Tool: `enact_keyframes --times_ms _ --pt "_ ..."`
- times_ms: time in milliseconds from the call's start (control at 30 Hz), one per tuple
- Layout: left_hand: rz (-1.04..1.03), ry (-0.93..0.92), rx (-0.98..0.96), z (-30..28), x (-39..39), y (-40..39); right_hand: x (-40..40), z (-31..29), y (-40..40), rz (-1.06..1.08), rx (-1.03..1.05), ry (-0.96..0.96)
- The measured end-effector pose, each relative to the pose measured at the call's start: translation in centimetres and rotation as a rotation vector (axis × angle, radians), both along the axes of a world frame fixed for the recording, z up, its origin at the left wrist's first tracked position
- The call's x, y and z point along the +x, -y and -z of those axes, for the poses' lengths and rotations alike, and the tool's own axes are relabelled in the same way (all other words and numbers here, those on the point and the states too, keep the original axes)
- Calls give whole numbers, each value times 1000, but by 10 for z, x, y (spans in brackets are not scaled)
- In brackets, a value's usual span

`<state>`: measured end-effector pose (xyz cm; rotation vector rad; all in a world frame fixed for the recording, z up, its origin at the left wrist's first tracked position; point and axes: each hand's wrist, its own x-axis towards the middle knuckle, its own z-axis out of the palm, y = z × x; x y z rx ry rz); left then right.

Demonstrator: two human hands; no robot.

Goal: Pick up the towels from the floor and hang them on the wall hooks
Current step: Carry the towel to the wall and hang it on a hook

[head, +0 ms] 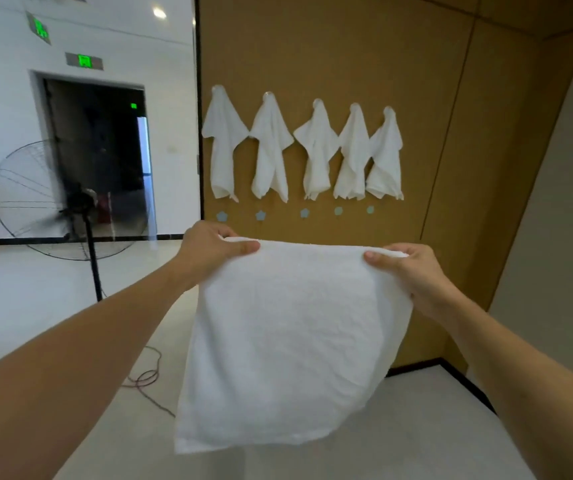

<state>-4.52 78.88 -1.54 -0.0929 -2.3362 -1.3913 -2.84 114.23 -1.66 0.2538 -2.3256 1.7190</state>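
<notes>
Presently, both hands hold one white towel [288, 344] up by its top edge, clear of the floor [35, 299]. The left hand [208, 249] pinches the upper left corner: the thumb lies across the near face, the remaining fingers curl behind the cloth and are hidden. The right hand [406, 271] pinches the upper right corner in the same manner, thumb in front, fingers folded over the edge behind. Between the two thumbs the top hem runs taut and nearly level; below the fingers the cloth hangs in a broad sheet, its lower hem loose.

Above and beyond the fingertips, five white towels [316, 150] hang in a row on the brown wall panel [364, 57], each draped from a hook at its peak, neighbours touching at their corners. Beneath that row, just above the gripped hem, sits a line of five small pale blue hooks [260, 215]. Left of the left hand stands a pedestal fan [70, 202], with a cable [146, 375] on the floor beneath the left forearm.
</notes>
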Motion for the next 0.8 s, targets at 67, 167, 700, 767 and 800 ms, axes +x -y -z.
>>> enact_keyframes --times_ms 67,167,700,767,800 --pt "-68 -28 -41 9 -36 31 -48 10 35 23 23 -7" --pt "-180 -39 -137 21 -94 77 -122 19 91 47 59 -22" --pt "-428 -109 -1038 66 -342 223 -432 73 289 180 444 -134" --pt "-441 -101 -1063 73 -379 228 -473 79 300 189 517 -176" --pt "-451 -95 -1071 76 -398 229 -496 82 305 195 536 -189"
